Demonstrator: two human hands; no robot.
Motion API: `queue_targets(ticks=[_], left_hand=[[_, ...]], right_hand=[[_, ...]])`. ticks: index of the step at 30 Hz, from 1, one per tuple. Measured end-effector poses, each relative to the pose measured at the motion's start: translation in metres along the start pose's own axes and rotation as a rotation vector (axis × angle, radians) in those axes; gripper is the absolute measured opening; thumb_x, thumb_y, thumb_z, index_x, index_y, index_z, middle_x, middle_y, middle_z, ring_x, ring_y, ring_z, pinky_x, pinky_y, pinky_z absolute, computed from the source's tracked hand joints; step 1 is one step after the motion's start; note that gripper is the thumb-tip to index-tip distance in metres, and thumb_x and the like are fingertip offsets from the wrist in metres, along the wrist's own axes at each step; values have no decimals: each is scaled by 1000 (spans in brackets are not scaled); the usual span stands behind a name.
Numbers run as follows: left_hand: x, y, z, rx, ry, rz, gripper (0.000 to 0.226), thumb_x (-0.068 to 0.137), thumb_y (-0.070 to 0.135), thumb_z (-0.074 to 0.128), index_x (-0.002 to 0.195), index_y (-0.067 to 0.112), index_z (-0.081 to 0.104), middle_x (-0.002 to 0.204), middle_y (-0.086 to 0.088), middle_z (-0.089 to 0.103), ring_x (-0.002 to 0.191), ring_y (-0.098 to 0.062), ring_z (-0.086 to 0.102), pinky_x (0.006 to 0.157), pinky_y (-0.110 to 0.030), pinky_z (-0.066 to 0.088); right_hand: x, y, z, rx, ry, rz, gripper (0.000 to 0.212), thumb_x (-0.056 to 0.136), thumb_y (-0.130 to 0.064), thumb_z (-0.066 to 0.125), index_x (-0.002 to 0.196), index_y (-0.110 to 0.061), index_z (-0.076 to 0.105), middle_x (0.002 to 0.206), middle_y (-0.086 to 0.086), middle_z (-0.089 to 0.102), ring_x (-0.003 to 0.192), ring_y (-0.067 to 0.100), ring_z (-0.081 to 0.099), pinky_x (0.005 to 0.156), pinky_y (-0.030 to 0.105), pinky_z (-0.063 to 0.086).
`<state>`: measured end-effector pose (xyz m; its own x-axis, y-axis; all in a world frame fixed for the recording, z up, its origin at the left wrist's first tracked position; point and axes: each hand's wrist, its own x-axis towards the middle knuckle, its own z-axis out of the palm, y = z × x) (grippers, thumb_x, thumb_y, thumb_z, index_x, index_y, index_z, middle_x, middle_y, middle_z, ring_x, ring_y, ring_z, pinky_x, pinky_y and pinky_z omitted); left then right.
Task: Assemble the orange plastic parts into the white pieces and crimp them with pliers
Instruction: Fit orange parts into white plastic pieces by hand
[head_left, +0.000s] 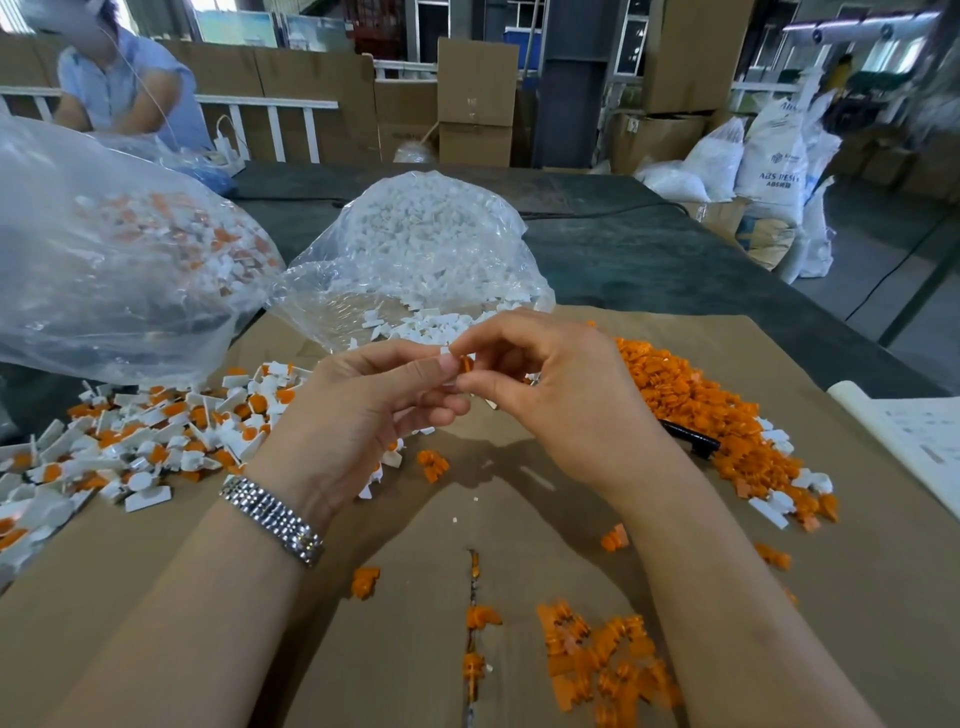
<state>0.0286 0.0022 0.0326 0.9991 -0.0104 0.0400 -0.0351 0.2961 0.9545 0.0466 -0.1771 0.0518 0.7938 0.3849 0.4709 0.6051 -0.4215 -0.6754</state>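
My left hand (363, 415) and my right hand (561, 384) meet above the middle of the cardboard. Between their fingertips they pinch a small orange part (466, 364) pressed against a white piece that my fingers mostly hide. A heap of loose orange parts (696, 405) lies to the right. A black plier handle (691, 439) pokes out from under that heap. White pieces (426, 325) spill from a clear bag (415, 244) behind my hands. A pile of white pieces with orange inserts (156, 436) spreads at the left.
A big clear bag (104, 249) of white-and-orange pieces slumps at the far left. Scattered orange parts (602, 660) lie near the front edge. Printed paper (919, 441) lies at the right. A person in a blue shirt (124, 88) sits behind the dark table (649, 260).
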Motion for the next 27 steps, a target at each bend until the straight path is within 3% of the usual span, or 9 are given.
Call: queue_targets(ticks=[12,19,21,23,25,27], left_hand=[[-3,4,1,0,-13,-1,12,72,6,75,83,2,76,80,-21,73,72,-28,75,63,-23,59],[-3,2,1,28,-8,13,17,75,7,76,89,-1,72,79,-20,73,67,-24,73,61,-22,58],[-2,3,1,17,16,21,17,72,9,77,86,1,73,78,-20,73,66,-23,72,59,-22,57],[-1,4,-1,-7,44,23,14,70,11,79,82,5,75,81,-18,73,66,-23,72,58,-21,57],[-1,5,-2,-20,59,20,7,69,12,81,76,12,78,82,-15,74,68,-22,73,58,-21,57],[0,5,-2,-24,62,15,6,69,14,82,74,15,79,82,-13,74,68,-22,73,58,-20,57]], right_hand=[[0,2,1,12,11,50,19,86,-14,79,104,-21,75,82,-9,68,77,4,64,73,14,50],[-1,-2,2,-11,-15,54,22,86,-13,79,106,-21,74,83,-8,68,77,9,65,76,22,54],[-1,-5,-2,92,-57,91,30,84,-18,81,112,-22,71,83,-6,70,77,9,66,77,22,56],[-1,-3,-11,164,7,168,33,83,-31,82,112,-27,68,87,-6,70,79,7,67,75,21,57],[-1,6,-22,-89,96,314,32,85,-44,77,110,-27,66,93,-8,67,85,7,64,77,24,56],[-2,17,-30,-548,-39,545,36,88,-51,71,105,-21,61,108,-2,60,97,16,58,85,36,52]])
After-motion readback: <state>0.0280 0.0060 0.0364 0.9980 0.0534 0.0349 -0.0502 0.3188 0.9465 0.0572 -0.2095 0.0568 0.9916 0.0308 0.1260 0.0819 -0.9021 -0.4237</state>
